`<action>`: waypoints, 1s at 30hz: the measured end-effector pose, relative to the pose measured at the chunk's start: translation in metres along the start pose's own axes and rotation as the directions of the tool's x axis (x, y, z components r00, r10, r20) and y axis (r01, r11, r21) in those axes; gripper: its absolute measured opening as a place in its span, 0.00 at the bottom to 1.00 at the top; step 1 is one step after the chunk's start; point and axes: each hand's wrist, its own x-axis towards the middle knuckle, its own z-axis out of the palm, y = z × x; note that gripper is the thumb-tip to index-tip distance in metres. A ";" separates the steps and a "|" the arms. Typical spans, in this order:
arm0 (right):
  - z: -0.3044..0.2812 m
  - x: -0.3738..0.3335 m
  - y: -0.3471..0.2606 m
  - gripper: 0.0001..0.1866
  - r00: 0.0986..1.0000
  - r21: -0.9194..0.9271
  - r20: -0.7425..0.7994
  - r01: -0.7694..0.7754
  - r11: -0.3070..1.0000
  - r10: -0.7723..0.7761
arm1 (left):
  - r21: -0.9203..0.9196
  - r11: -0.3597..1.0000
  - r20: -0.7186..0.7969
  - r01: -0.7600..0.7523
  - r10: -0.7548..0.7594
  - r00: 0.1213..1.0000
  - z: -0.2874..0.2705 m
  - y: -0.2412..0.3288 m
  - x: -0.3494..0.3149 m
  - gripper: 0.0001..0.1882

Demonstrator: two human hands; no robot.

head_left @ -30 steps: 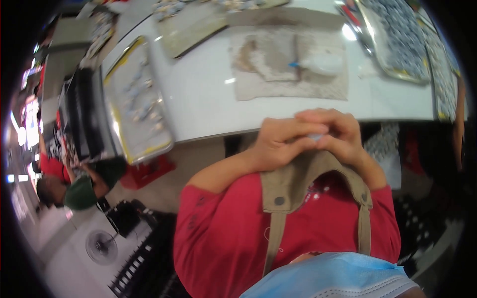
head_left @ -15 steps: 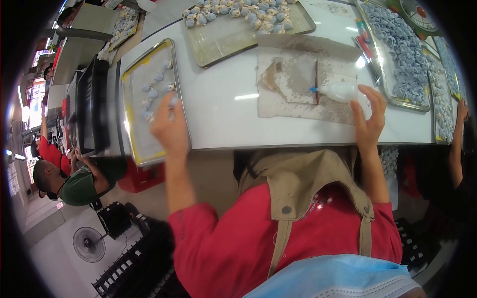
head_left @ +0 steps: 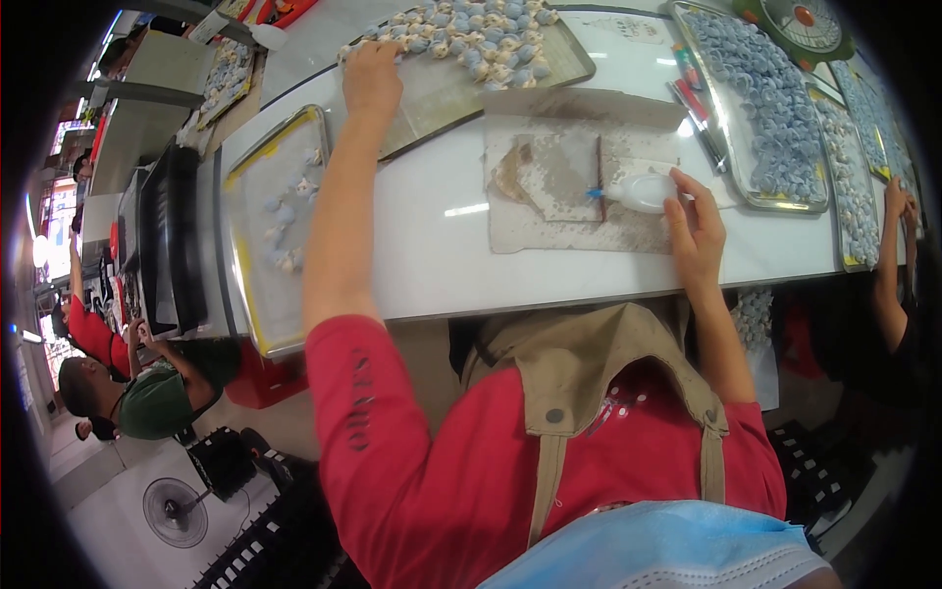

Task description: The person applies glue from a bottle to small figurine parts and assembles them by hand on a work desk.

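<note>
My left hand (head_left: 372, 83) reaches to the left corner of the far tray (head_left: 425, 128), its fingers curled down at the edge of a heap of small pale-blue and cream figures (head_left: 471, 37). What its fingertips hold is hidden. At the right, the thumb and forefinger of my right hand (head_left: 701, 240) close around the end of a white squeeze bottle (head_left: 643, 193) with a blue tip. The bottle lies over a stained cardboard sheet (head_left: 549, 236), its tip by a brown upright strip. Below my left hand, beside my forearm, a yellow-edged tray (head_left: 257, 270) carries several similar figures.
A tray of grey-blue curled pieces (head_left: 760, 108) stands at the far right, a narrower tray of cream pieces (head_left: 856, 196) beside it. Red-handled tools (head_left: 692, 103) lie between cardboard and tray. A green dial scale (head_left: 800, 20) stands behind. Co-workers sit left and right.
My left hand has gone from the left tray to the far tray's corner. My right hand has shifted slightly closer around the bottle's end. The whole view has shifted a little.
</note>
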 end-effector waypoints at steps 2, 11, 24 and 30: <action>-0.002 0.000 0.000 0.16 1.000 -0.015 -0.024 0.005 1.000 -0.005 | 0.070 0.997 0.046 -0.009 0.006 0.999 0.007 0.002 0.010 0.11; -0.007 0.000 -0.001 0.16 1.000 0.016 0.005 0.000 1.000 0.000 | -0.774 0.517 0.164 0.366 -0.395 0.904 -0.054 0.073 -0.029 0.16; -0.008 0.002 -0.007 0.18 0.986 -0.253 0.153 0.106 0.962 -0.068 | -0.258 -0.678 0.897 0.689 0.098 0.432 -0.139 0.236 -0.157 0.17; -0.019 -0.020 -0.021 0.14 0.971 0.153 0.155 -0.206 0.966 0.182 | -0.378 -0.611 0.837 0.696 0.095 0.538 -0.141 0.245 -0.163 0.18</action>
